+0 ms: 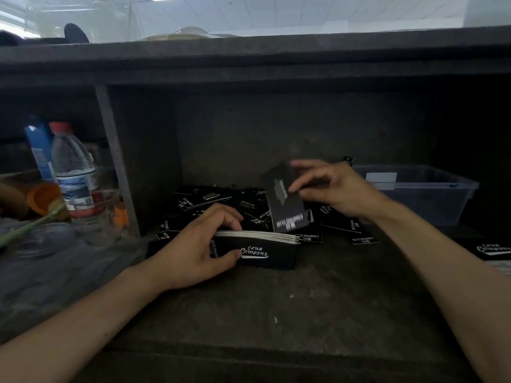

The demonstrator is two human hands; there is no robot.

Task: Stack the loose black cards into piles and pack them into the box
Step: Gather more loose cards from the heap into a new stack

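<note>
Dark, scuffed table under a low shelf. Centre back: loose cards in an overlapping heap. Just in front: a pile standing on its long edge. Right, near the back: clear box. Far right edge: second pile, flat. Left: water bottle, upright; crumpled clear plastic.

The left hand and right hand are bare, and both forearms are uncovered as far as they show.

Blurred: card in right hand, txt unreadable. Hidden under left hand: stack left end. Far-rt pile cut off at edge.
</note>
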